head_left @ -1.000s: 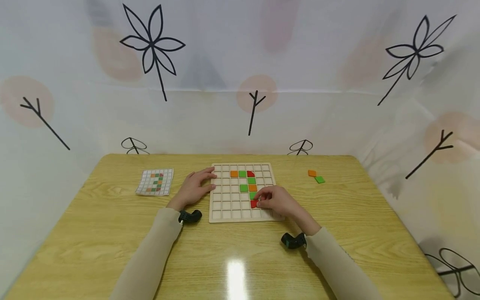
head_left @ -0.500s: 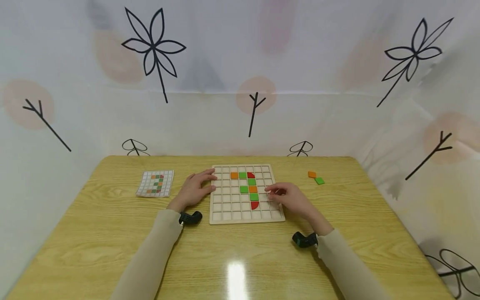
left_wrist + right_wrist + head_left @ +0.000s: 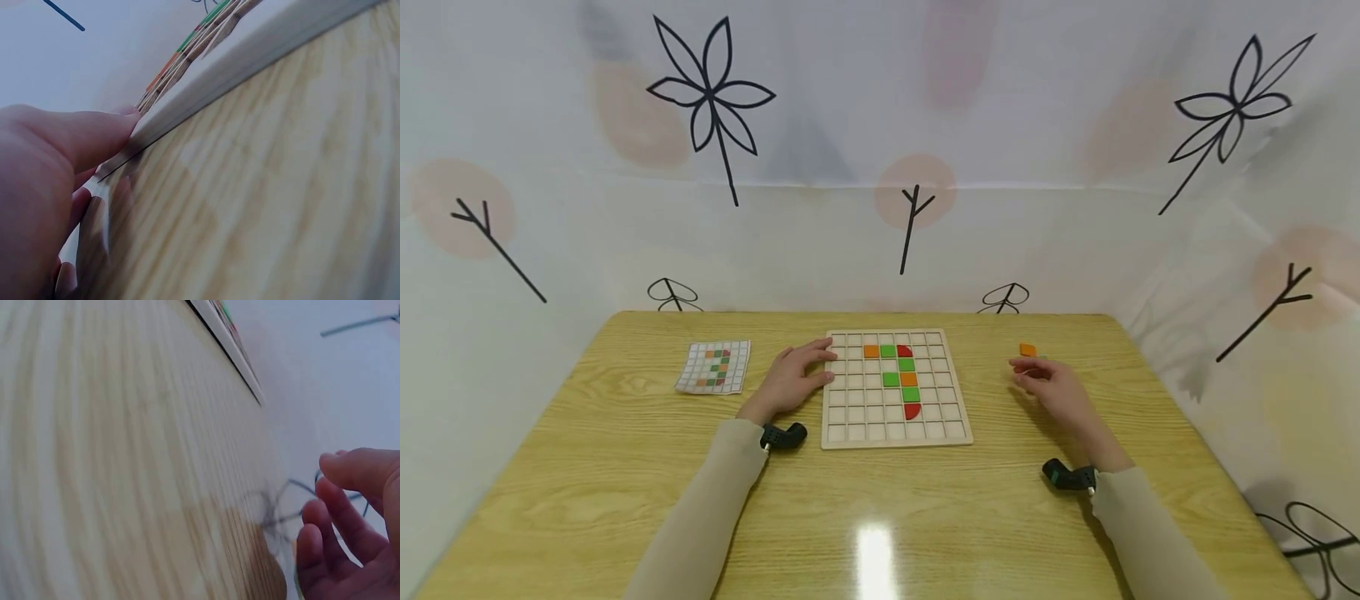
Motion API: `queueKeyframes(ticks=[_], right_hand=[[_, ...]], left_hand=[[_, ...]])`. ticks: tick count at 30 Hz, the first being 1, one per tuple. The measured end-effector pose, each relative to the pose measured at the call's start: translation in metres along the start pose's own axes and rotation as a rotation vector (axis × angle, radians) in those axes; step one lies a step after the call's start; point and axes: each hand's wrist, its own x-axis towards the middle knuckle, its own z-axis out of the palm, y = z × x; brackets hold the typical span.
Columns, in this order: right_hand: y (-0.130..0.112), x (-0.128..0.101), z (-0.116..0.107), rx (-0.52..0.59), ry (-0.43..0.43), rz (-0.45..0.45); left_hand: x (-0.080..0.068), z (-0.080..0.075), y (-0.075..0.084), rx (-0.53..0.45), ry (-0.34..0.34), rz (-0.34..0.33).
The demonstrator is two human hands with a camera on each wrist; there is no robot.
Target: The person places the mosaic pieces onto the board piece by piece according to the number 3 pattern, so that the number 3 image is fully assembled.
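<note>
A pale wooden grid board (image 3: 855, 416) lies mid-table, with green, orange and red pieces set in its cells. Among them are a rounded red piece (image 3: 912, 412) lowest down and an orange square tile (image 3: 871, 352) at upper left. My left hand (image 3: 786, 385) touches the board's left edge; in the left wrist view its thumb (image 3: 103, 134) lies against the side. To the right of the board, my right hand (image 3: 1060, 398) hovers with loosely bent fingers and holds nothing. Just beyond its fingertips is a loose orange tile (image 3: 1027, 350); the green tile beside it is mostly hidden.
A paper card (image 3: 688, 379) printed with a coloured grid pattern lies left of my left hand. The wooden table (image 3: 820, 517) ends at a patterned cloth backdrop (image 3: 820, 242) behind and on both sides. Black wrist devices (image 3: 1067, 477) sit at both cuffs.
My right hand has let go of the red piece at the bottom of the pattern and moved right, off the board, to the loose tiles. My left hand has stayed at the board's edge.
</note>
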Motion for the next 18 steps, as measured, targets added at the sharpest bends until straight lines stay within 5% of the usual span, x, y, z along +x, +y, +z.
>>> queueKeyframes(ticks=[8,18], right_hand=[[0.020,-0.007,-0.030,0.091,0.196,0.069],[0.039,0.000,-0.041,-0.012,0.149,0.095]], left_hand=[[0.001,0.000,0.000,-0.007,0.000,0.007],[0.000,0.000,0.001,0.002,-0.006,0.007]])
